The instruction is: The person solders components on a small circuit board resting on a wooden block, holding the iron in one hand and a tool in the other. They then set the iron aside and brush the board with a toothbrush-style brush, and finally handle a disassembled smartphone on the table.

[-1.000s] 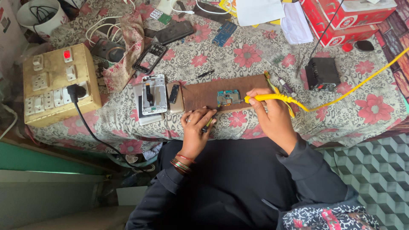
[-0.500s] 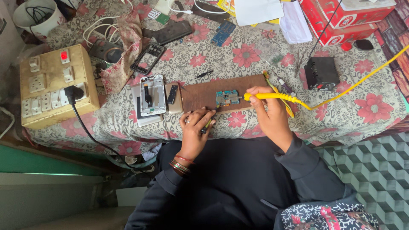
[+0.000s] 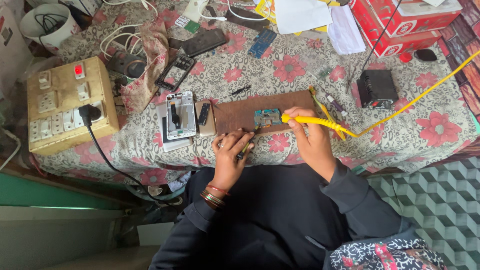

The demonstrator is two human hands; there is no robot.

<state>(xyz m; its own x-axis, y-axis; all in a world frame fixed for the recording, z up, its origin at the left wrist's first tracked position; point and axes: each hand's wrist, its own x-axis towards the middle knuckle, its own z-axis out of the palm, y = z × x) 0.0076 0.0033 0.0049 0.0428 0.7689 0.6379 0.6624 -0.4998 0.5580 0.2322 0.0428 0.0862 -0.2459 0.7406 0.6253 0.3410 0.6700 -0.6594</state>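
The right hand (image 3: 312,142) grips a yellow iron (image 3: 305,120), tip lowered onto the small board (image 3: 267,118) at frame centre, which lies on a brown mat (image 3: 240,112), likely sparing the cloth (image 3: 300,70). The left hand (image 3: 230,155) pinches a thin tool (image 3: 247,145) angled toward the board, perhaps steadying it. The tip's contact is too small to make out; the yellow cord (image 3: 415,100) leaves the frame at right.

- We see a small phone repair workshop, with a brown work board (image 3: 250,112) as its centre.
- Left of the board lie opened phones (image 3: 181,114) and a switch box (image 3: 67,105).
- Behind the board are loose circuit parts (image 3: 263,42).
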